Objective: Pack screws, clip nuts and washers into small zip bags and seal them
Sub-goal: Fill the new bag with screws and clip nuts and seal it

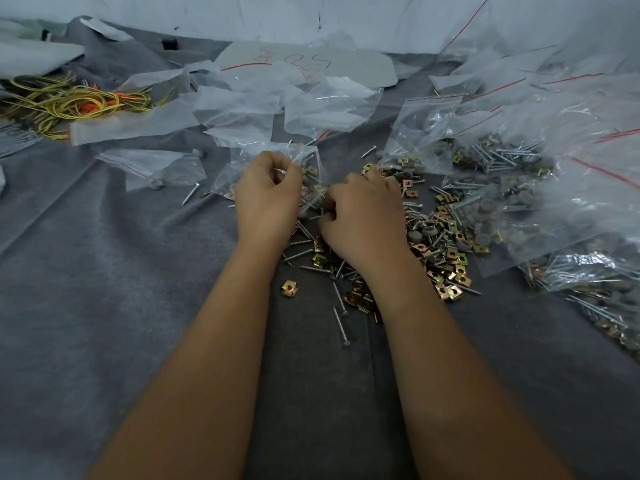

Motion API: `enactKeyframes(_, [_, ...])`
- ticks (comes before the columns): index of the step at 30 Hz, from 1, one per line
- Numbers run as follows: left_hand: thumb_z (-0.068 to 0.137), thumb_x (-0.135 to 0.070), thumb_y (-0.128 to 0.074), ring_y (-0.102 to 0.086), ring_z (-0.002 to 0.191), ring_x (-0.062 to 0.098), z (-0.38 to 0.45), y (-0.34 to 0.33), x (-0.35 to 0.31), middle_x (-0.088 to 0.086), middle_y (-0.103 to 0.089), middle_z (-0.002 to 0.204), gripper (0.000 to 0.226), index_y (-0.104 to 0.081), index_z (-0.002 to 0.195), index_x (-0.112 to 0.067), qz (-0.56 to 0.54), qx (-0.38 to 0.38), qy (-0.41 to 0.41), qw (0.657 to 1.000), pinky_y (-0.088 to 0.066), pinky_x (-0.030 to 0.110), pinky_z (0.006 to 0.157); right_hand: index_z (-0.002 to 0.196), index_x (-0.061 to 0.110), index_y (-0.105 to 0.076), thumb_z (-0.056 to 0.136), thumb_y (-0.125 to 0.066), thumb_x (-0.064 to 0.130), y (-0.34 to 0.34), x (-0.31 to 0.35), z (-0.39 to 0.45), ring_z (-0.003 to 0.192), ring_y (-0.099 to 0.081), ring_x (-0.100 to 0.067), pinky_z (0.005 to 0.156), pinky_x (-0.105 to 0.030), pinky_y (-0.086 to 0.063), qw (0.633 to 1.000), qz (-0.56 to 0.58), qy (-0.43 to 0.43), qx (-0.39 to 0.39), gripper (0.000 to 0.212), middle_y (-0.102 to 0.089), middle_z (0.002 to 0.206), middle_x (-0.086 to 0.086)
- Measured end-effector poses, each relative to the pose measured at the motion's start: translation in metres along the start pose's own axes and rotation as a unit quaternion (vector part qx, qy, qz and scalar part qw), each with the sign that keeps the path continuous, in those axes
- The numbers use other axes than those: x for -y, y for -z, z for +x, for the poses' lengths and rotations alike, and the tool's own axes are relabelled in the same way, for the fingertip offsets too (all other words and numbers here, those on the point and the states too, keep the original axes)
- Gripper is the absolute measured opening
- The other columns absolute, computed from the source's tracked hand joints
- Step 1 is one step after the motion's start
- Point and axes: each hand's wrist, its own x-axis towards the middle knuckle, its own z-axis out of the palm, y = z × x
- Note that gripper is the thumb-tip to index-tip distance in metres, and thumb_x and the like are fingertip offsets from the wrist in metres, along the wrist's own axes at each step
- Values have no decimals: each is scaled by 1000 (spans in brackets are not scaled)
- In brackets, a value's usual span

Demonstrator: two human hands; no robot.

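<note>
Wires [74,100] lie far to the left – a tangle of yellow and orange ones on the gray cloth [104,289]. Next to them are flat empty bags [239,105], clear with a red line at the top, piled loosely toward the back. One small bag [156,168] lies alone nearer, with a loose screw [191,193] just beside it.

In the middle, the left hand [268,197] has its fingers curled tight, pinching the top of a clear bag [277,157]. That bag has a few metal bits in its bottom and rests on the cloth behind the hand. The right hand [360,216] is just beside it, with fingers curled down into a heap of loose parts [440,244]. Its fingertips are hidden under the hand, so I cannot tell if they hold a piece.

The heap is a mix – silver screws, gold square clips and gray round washers. It spreads under and to the right of the right hand. One gold clip [289,288] sits alone between the two arms, and a long screw [340,326] lies near it.

To the right, many filled bags [502,147] are stacked up, touching the heap and crowding that side.
</note>
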Motion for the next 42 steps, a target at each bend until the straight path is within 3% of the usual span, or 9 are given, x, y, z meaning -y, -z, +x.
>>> enactKeyframes(5, [89,-20,-56,-51,58,15,0,0,0,5,-58,68,15,-56,75,-24,-4,4,10,1000,-42,28,50,99,15,-63,91,-52,29,1,-1,0,102,-50,-25,87,-39,-36,999,27,-13,-26,20,-61,99,-3])
enactKeyframes(9, [91,-18,-57,-52,53,10,-1,1,0,3,-58,68,15,-56,77,-24,-24,5,19,1000,-42,17,42,87,18,-58,87,-53,27,11,-7,1,77,-53,-21,63,-32,-38,989,51,-97,-103,10,-59,81,1])
enactKeyframes(12, [91,-19,-59,-53,49,6,-1,1,-1,0,-59,64,17,-57,76,-26,-13,13,9,1000,-43,20,44,80,18,-56,82,-56,23,16,-5,-1,75,-49,-17,53,-27,-30,982,97,-82,-138,6,-56,78,3])
enactKeyframes(16, [90,-21,-62,-54,56,15,-2,0,-2,4,-60,65,19,-57,73,-27,0,32,-10,999,-47,33,55,87,12,-63,85,-60,17,12,0,-2,82,-48,-19,65,-27,-32,984,88,2,-158,6,-55,83,-3])
enactKeyframes(22, [91,-19,-60,-56,51,11,-3,0,-4,-4,-61,56,16,-57,76,-20,-28,26,-3,999,-50,31,53,130,9,-57,91,-59,4,9,4,0,109,-52,-26,88,-34,-43,977,174,30,-118,39,-62,114,-11])
enactKeyframes(27, [92,-12,-56,-53,42,2,0,3,-5,-11,-57,46,12,-57,80,-14,-81,-20,31,996,-43,16,43,109,12,-65,92,-57,14,7,-4,2,102,-52,-23,86,-34,-42,988,103,-23,-116,18,-60,105,-5])
enactKeyframes(32, [92,-13,-57,-53,43,-1,1,2,-4,-10,-57,47,12,-58,80,-16,-85,-29,39,995,-42,13,44,113,16,-63,89,-56,55,-5,-2,0,122,-40,-29,100,-43,-32,999,-9,-37,27,47,-55,121,-6])
enactKeyframes(37, [92,-13,-56,-52,42,-1,1,2,-5,-11,-58,45,11,-58,81,-15,-80,-24,39,996,-41,12,43,104,20,-66,91,-59,31,-5,-1,1,112,-45,-27,92,-40,-32,1000,-5,-15,-19,19,-61,107,-1])
enactKeyframes(42, [91,-14,-56,-52,43,1,2,2,-3,-11,-58,47,12,-58,79,-16,-73,-14,40,996,-42,14,44,98,16,-66,86,-61,27,-5,4,1,109,-46,-27,92,-40,-32,1000,-7,-22,-9,17,-61,102,-3])
